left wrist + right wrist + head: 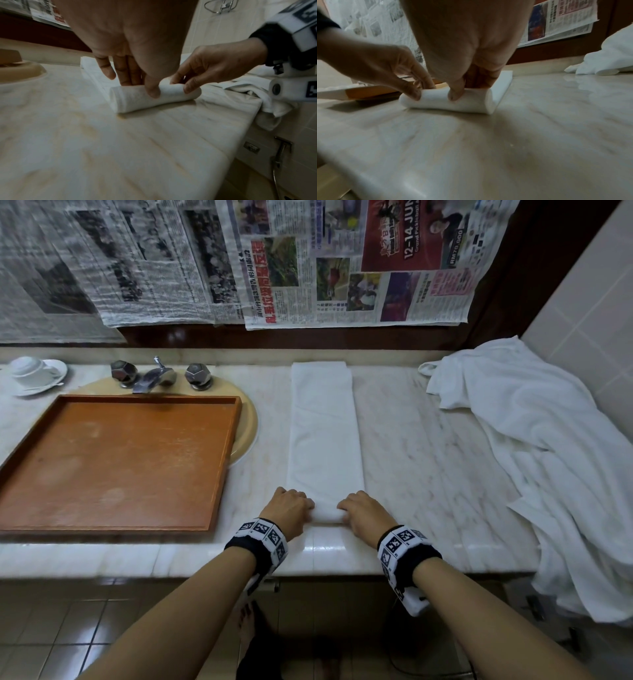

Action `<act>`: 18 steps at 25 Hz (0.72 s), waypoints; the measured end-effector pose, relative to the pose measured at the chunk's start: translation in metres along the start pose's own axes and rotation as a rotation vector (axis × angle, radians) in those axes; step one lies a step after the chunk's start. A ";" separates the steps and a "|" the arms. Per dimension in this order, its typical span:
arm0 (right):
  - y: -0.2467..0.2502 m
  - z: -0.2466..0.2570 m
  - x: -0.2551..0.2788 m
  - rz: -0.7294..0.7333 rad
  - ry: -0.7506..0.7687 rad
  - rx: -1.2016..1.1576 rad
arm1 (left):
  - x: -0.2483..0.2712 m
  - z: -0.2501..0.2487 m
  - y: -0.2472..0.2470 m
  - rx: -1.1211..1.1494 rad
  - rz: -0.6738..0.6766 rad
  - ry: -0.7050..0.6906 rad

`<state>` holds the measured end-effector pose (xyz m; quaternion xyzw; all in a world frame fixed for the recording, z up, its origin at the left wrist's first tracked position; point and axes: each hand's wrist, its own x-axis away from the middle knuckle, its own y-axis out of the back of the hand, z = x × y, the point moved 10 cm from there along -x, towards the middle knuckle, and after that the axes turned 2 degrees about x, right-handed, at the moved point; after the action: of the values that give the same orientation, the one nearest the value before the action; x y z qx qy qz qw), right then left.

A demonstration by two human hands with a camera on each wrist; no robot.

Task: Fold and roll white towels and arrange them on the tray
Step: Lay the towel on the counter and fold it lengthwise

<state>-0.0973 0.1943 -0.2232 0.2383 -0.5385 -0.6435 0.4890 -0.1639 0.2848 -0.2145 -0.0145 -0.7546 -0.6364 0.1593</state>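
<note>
A white towel [323, 426] lies folded into a long narrow strip on the marble counter, running away from me. Its near end is rolled into a short tube [137, 100] [467, 102]. My left hand [291, 508] grips the left part of the roll, thumb in front and fingers behind it. My right hand [363, 511] grips the right part the same way. The brown wooden tray [113, 463] sits to the left with nothing on it.
A heap of loose white towels [548, 446] covers the right end of the counter and hangs over its edge. Behind the tray stand a chrome tap [154, 374] and an upturned cup on a saucer [34, 373]. Newspaper sheets hang on the back wall.
</note>
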 end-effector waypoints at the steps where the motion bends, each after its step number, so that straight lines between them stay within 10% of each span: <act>1: 0.002 -0.003 0.000 0.041 -0.029 -0.041 | 0.000 0.001 0.001 0.060 0.008 -0.010; 5: 0.012 -0.015 -0.001 0.082 -0.126 -0.267 | -0.004 0.012 0.003 0.241 -0.001 0.031; 18: 0.008 0.022 0.004 -0.276 0.056 0.067 | 0.000 -0.002 0.002 0.286 -0.256 0.063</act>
<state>-0.1143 0.2019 -0.2078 0.3442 -0.5080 -0.6794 0.4025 -0.1628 0.2829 -0.2124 0.1245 -0.8276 -0.5379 0.1010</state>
